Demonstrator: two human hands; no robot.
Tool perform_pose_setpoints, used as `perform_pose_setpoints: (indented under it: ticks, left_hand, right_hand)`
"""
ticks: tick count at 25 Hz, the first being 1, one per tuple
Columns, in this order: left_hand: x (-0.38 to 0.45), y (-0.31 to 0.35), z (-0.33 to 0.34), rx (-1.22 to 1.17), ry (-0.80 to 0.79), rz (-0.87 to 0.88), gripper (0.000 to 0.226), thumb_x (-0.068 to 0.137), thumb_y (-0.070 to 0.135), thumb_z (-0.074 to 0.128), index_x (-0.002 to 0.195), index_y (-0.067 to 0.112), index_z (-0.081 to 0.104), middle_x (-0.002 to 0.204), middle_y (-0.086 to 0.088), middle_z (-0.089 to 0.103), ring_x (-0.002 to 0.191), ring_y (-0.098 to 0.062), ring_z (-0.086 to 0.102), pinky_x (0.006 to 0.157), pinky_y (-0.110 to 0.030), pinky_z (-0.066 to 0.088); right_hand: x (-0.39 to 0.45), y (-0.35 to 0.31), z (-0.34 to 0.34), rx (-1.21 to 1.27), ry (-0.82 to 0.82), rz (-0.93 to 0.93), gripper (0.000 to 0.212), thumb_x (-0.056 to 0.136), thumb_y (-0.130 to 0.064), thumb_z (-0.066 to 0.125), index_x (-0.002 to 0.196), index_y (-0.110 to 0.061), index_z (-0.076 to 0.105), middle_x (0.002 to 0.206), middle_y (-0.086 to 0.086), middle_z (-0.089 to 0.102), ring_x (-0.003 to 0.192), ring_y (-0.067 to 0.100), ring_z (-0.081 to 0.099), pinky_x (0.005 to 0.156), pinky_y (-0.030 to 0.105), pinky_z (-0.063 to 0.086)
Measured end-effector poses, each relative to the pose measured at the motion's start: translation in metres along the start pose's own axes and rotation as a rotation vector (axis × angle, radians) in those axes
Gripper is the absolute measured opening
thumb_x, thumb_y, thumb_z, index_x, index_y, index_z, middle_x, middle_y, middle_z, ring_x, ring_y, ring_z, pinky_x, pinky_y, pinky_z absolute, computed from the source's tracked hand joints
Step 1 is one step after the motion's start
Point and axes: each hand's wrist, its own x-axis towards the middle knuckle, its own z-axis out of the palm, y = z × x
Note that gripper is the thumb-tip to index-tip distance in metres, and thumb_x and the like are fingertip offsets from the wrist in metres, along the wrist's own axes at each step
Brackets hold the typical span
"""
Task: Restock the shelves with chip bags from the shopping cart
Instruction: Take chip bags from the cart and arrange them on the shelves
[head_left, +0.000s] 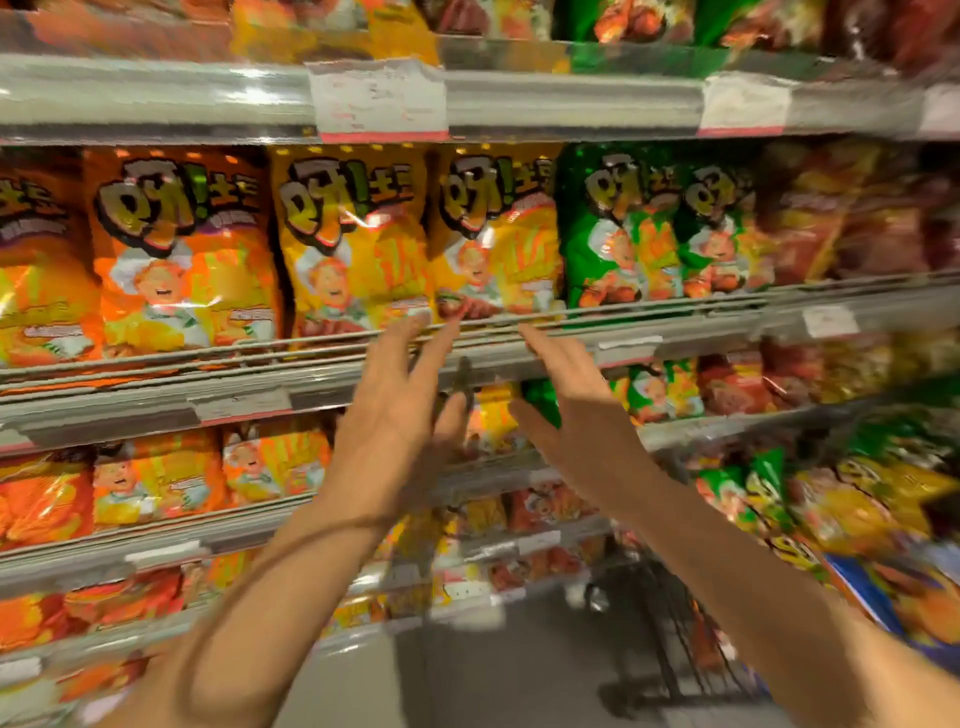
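**Bare hands raised at the chip shelf**

Yellow foil chip bag (493, 234) stands upright on the grey metal shelf (571, 338), just above both hands. Left hand (400, 410) and right hand (576, 415) reach forward, palms facing, fingers (410, 338) straight and spread, holding nothing; fingertips sit at the shelf's front rail. Black wire shopping cart (675, 623) stands lower right.

Both hands raised at frame centre, empty, fingers straight and spread: left hand (400, 415), right hand (576, 415), fingertips at the middle shelf rail (675, 332). Yellow chip bags (415, 239) just above, 12 o'clock of the hands; green bags (649, 228) at 2, orange bags (176, 249) at 10. Shopping cart (670, 623) at 5, holding bags. Motion blur throughout.
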Motion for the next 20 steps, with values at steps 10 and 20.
perform_pose_setpoints:
  ticks: [10,20]
  left_hand:
    - [0.053,0.241,0.238,-0.245,-0.55,0.205,0.043,0.095,0.016,0.063,0.135,0.002,0.059,0.135,-0.022,0.056,0.128,-0.04,0.052,0.11,-0.041,0.039]
    - [0.044,0.311,0.475,-0.142,-1.255,-0.184,0.062,0.091,0.022,0.072,0.145,0.006,0.047,0.143,-0.021,0.05,0.125,-0.035,0.056,0.105,-0.04,0.044]
  right_hand:
    - [-0.244,0.229,-0.151,0.078,0.142,0.757,0.062,0.097,-0.021,0.065,0.15,-0.03,0.034,0.148,0.006,0.047,0.14,0.025,0.042,0.11,0.039,0.039]
    - [-0.282,0.432,-0.238,0.702,0.19,1.497,0.063,0.098,-0.018,0.065,0.15,0.002,0.036,0.122,0.011,0.065,0.1,0.026,0.067,0.087,0.042,0.058]
